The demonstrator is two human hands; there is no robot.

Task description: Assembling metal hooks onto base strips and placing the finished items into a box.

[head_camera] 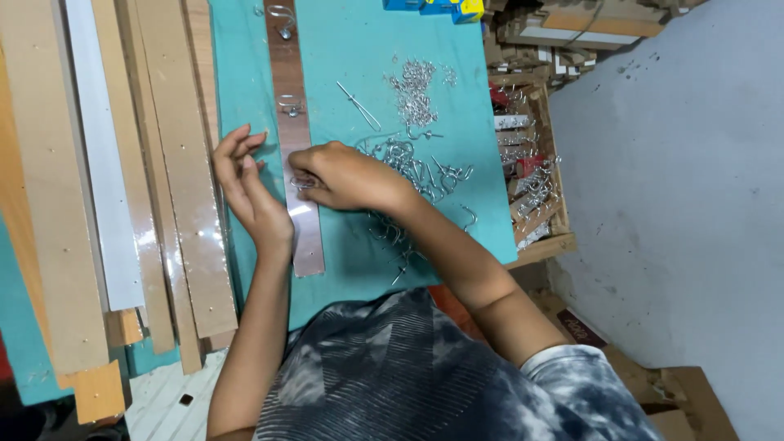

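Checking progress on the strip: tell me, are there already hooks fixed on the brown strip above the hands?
Yes, two metal hooks sit on the brown strip above the hands.

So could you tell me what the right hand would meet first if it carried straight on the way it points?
Probably the left hand: the right hand points leftward across the brown strip it already works on. Depth is hard to judge.

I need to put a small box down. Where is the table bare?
Bare teal cloth lies between the brown strip and the small rings. It is crowded around the hook pile by the right hand.
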